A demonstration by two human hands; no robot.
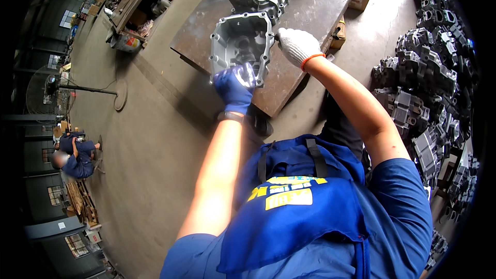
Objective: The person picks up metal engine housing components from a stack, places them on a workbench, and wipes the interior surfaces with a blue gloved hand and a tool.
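Glare whitens the left forearm [219,175] and part of the left hand [232,88]; the far wall [40,157] is dim, curved.

We record a blue glove [231,93] on the left hand [236,83], with a dark band [230,117] at the wrist. We find the right hand [298,46] in a white knitted glove [306,51] edged by an orange-red cuff [312,61]. We observe a blue shirt [330,259] with short sleeves [400,191], a brighter blue apron [305,227] bearing yellow-and-white print [289,199], black straps [316,158] and dark trousers [343,139].
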